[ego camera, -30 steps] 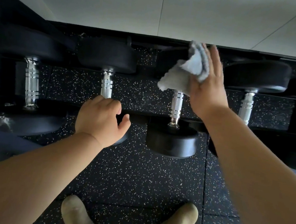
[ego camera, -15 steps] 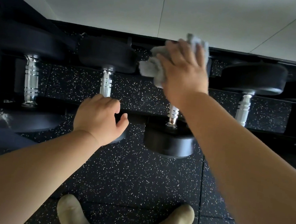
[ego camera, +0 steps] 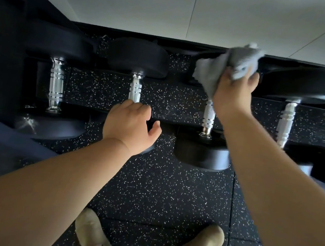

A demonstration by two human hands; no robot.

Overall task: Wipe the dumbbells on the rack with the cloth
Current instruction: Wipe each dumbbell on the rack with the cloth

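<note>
The right hand (ego camera: 232,96) is holding a bunched-up grey cloth (ego camera: 228,65), with the fingers curled around it, and is pressing it on the far black end of one dumbbell (ego camera: 208,115) near the back edge of the rack (ego camera: 177,122). The cloth is blurry, so it is probably moving. Part of it is hanging loose on the left side of the hand.

The left hand (ego camera: 129,125) is resting on the near end of the next dumbbell (ego camera: 135,89), at the front edge of the rack. Its fingers are bending over the top; I cannot tell if they are really gripping it or just leaning on it.

Two more dumbbells are sitting on the rack, one at each end.

What could go wrong? The loose part of the cloth could be missing spots, so some dirt stays. A hard push could be making a round dumbbell roll off the front edge, right above the person's shoes (ego camera: 95,235) on the floor (ego camera: 161,192).
</note>
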